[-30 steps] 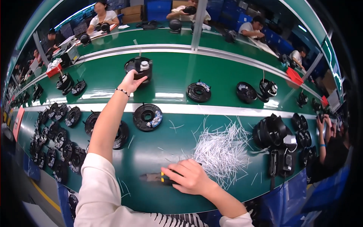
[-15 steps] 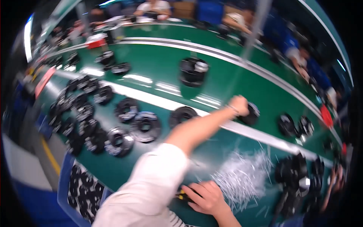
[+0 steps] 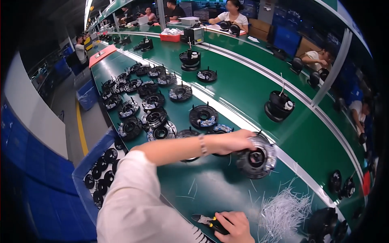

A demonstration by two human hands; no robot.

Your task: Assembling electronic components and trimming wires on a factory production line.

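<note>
My left hand (image 3: pixel 242 141) is closed on the rim of a round black plastic base (image 3: pixel 261 166) with a hub in its middle. It holds the base tilted above the table, beside the white edge strip of the conveyor. My left forearm crosses over other round bases and partly hides them. Lower down, my right hand (image 3: pixel 234 227) wraps the dark handles of diagonal cutting pliers (image 3: pixel 206 220) with yellow accents. Their jaws point left, low over the table edge. A heap of clipped clear plastic strips (image 3: pixel 285 212) lies to the right of that hand.
Several black bases (image 3: pixel 153 101) crowd the table's left side. A blue crate (image 3: pixel 87 172) with black discs stands below. On the green conveyor (image 3: pixel 239 101) sits a black assembly (image 3: pixel 279 106) with a white cap. Co-workers sit across it; dark parts (image 3: pixel 322 222) stand at right.
My left hand has come back from the conveyor with a base in its grip. The view has swung, so the bases and conveyor appear shifted. My right hand stays on the pliers.
</note>
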